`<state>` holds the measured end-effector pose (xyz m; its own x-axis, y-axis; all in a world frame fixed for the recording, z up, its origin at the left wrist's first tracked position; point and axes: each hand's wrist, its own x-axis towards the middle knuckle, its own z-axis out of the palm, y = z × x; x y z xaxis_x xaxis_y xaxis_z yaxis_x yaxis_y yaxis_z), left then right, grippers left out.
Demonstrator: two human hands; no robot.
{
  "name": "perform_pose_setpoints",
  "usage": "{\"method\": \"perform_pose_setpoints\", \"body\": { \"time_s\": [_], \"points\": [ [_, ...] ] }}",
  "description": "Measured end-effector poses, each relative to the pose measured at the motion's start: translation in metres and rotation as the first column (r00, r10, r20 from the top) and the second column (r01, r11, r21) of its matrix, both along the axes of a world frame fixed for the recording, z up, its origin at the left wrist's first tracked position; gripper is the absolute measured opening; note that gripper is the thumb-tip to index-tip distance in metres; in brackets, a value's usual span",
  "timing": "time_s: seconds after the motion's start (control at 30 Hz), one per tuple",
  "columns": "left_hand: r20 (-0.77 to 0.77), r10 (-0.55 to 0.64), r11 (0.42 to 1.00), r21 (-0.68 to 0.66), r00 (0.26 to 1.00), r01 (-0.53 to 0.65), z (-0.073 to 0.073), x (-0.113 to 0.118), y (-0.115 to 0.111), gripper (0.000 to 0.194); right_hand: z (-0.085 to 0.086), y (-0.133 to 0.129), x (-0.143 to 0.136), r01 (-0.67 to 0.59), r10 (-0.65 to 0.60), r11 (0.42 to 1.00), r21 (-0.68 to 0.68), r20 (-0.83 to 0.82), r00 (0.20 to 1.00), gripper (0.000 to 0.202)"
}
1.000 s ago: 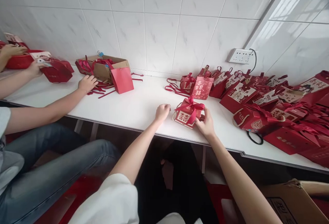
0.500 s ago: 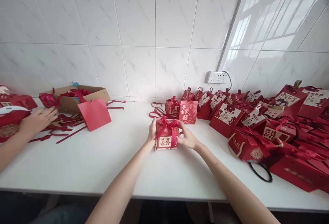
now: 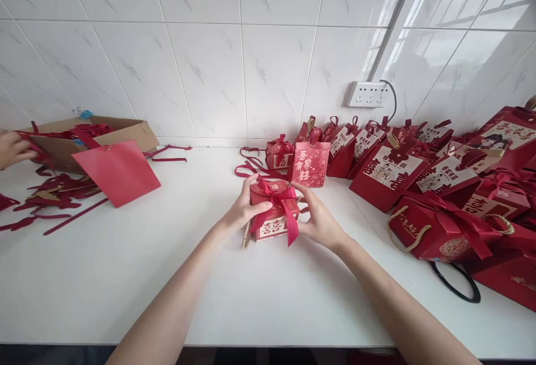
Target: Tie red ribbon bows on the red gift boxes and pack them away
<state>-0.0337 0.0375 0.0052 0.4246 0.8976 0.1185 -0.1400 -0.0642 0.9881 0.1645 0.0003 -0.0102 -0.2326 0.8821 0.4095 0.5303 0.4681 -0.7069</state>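
Observation:
A small red gift box [image 3: 272, 230] with a double-happiness panel stands upright on the white table, between my two hands. A red ribbon bow [image 3: 277, 197] is tied over its top, and a twisted gold cord handle [image 3: 246, 236] hangs at its left side. My left hand [image 3: 247, 206] grips the box's left side, its thumb lying on the bow. Around the right side my right hand [image 3: 316, 217] is curved, fingers against the box's side and back. Part of those fingertips is hidden by the box.
Behind the box stand a red printed gift bag [image 3: 310, 165] and a smaller red box [image 3: 279, 154]. Many red gift boxes [image 3: 377, 178] crowd the right. At left are a cardboard box [image 3: 129, 130] of ribbons, a red card [image 3: 119, 175] and another person's hand [image 3: 14, 150].
My left thumb has moved onto the bow, and the box appears slightly turned. My view has tilted down and come closer. The other person's hand has shifted toward the cardboard box's ribbons.

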Motion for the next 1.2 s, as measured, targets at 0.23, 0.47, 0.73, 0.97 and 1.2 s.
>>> {"method": "perform_pose_setpoints", "body": {
  "time_s": [0.23,0.47,0.73,0.97,1.2],
  "points": [
    [-0.073,0.039,0.999,0.036,0.997,-0.037,0.001,0.001,-0.005,0.077,0.013,-0.006,0.026,0.026,-0.009,0.991,-0.130,0.125,0.992,0.092],
    [-0.096,-0.117,0.993,0.001,0.988,0.118,0.002,0.010,-0.010,0.053,0.029,-0.015,0.009,0.066,-0.089,0.960,-0.273,-0.074,0.993,0.055],
    [-0.099,-0.242,0.970,-0.055,0.965,0.237,0.011,-0.007,-0.012,0.086,0.026,-0.012,0.004,-0.118,-0.012,0.927,-0.356,-0.343,0.939,0.050],
    [-0.043,0.247,0.956,0.176,0.968,-0.236,0.018,0.005,-0.014,0.040,0.030,-0.014,0.003,-0.121,-0.011,0.923,-0.366,-0.340,0.940,0.046],
    [-0.117,0.417,0.893,0.239,0.901,-0.382,0.013,0.023,-0.031,0.024,0.029,-0.015,0.002,-0.137,0.000,0.910,-0.391,-0.329,0.944,0.042]
  ]
}}
